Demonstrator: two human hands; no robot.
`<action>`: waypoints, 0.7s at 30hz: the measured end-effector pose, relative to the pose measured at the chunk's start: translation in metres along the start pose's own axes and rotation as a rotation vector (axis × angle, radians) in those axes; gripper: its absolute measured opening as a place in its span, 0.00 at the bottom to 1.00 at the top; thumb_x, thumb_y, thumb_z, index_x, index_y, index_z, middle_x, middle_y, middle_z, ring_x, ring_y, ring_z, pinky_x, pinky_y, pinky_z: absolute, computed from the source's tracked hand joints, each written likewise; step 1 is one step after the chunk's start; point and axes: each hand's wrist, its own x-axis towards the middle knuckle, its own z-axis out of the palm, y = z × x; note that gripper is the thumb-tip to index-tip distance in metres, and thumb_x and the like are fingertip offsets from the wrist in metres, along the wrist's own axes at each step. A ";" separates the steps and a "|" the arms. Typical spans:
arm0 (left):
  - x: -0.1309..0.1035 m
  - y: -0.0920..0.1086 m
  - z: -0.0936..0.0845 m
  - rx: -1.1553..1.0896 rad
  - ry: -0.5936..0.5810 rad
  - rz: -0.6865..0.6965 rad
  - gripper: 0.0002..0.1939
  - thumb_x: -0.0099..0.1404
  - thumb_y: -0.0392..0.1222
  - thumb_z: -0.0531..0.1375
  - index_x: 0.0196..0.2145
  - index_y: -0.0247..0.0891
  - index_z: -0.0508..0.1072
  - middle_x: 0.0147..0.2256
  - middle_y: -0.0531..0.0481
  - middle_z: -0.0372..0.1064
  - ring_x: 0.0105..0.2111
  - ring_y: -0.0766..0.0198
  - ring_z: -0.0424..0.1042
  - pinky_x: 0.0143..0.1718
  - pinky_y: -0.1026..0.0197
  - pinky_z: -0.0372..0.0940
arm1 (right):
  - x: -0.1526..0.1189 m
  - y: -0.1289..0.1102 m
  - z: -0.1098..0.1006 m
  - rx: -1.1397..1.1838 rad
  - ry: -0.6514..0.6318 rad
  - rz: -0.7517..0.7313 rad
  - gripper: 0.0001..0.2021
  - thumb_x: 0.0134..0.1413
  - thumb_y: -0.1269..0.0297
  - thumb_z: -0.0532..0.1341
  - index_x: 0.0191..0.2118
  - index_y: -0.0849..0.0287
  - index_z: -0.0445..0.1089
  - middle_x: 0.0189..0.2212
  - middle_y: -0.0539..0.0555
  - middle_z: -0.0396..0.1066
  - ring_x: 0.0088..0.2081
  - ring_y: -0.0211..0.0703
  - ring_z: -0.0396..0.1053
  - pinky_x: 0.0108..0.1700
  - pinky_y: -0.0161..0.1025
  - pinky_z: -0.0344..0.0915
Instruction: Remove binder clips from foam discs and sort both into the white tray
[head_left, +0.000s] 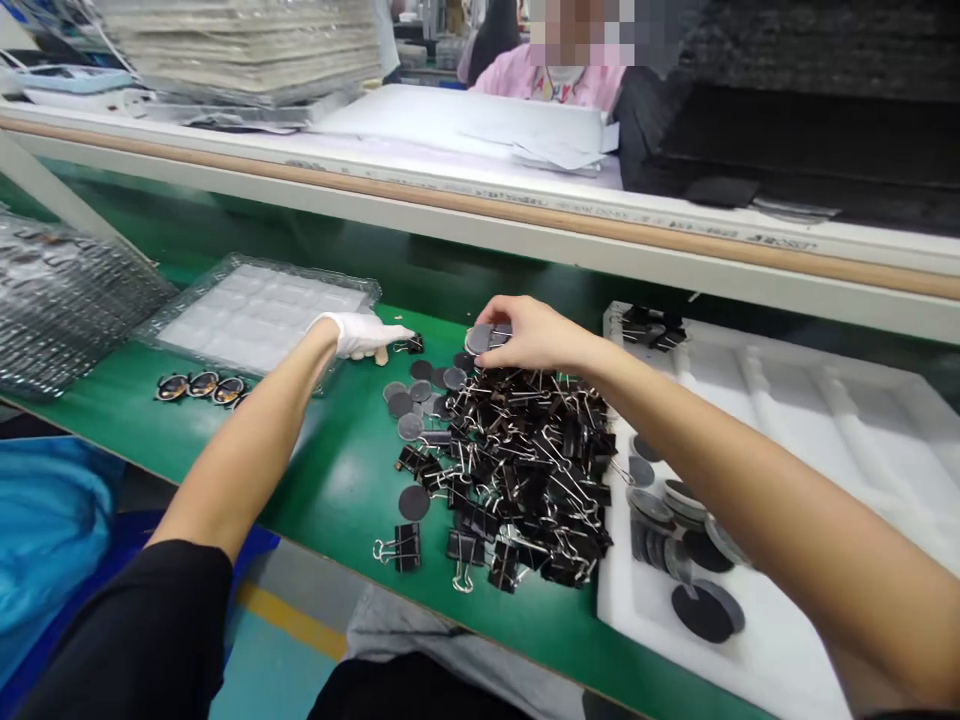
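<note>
My left hand (361,336) wears a white glove with at least one bare fingertip. Its fingers are closed, and a small black binder clip (412,344) is at the tip of the pointing finger. Bare, my right hand (526,334) pinches a round grey disc (478,339) between thumb and fingers above the table; a silvery piece shows beside the disc. Below that hand spreads a large heap of black binder clips (525,460) with wire handles. Several loose dark discs (400,403) lie at the heap's left side, and a single black disc (414,503) lies nearer me.
A white foam tray (810,390) at right holds discs (705,612) and clips (654,328). At left are a clear plastic tray (262,305), stacked trays (67,300) and round ringed parts (202,385). A shelf edge (480,205) crosses above; a person in pink (510,75) sits beyond.
</note>
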 end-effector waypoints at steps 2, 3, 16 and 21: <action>0.000 0.001 -0.011 0.052 0.044 0.004 0.44 0.60 0.81 0.47 0.26 0.37 0.80 0.27 0.38 0.73 0.27 0.54 0.71 0.38 0.53 0.64 | 0.044 0.001 0.006 -0.214 -0.103 -0.070 0.20 0.44 0.67 0.77 0.46 0.58 0.78 0.45 0.55 0.79 0.45 0.50 0.75 0.45 0.43 0.70; 0.001 0.004 -0.014 0.046 0.147 0.013 0.43 0.63 0.80 0.46 0.28 0.37 0.81 0.31 0.37 0.76 0.31 0.50 0.74 0.41 0.52 0.66 | 0.063 0.004 0.010 -0.288 -0.160 -0.098 0.20 0.45 0.66 0.77 0.47 0.58 0.79 0.45 0.55 0.79 0.45 0.51 0.75 0.47 0.43 0.70; 0.057 0.033 0.040 -0.012 0.660 0.061 0.32 0.78 0.55 0.38 0.62 0.35 0.70 0.53 0.30 0.72 0.53 0.39 0.74 0.52 0.44 0.69 | 0.126 0.032 0.059 -0.285 -0.318 -0.285 0.24 0.52 0.63 0.74 0.56 0.59 0.78 0.52 0.57 0.78 0.51 0.53 0.75 0.55 0.45 0.69; 0.054 0.026 0.045 0.035 0.676 0.112 0.29 0.80 0.50 0.38 0.64 0.37 0.68 0.52 0.33 0.73 0.52 0.42 0.75 0.50 0.46 0.70 | 0.124 0.037 0.058 -0.233 -0.323 -0.280 0.23 0.51 0.62 0.75 0.54 0.58 0.80 0.50 0.56 0.79 0.49 0.52 0.75 0.52 0.45 0.69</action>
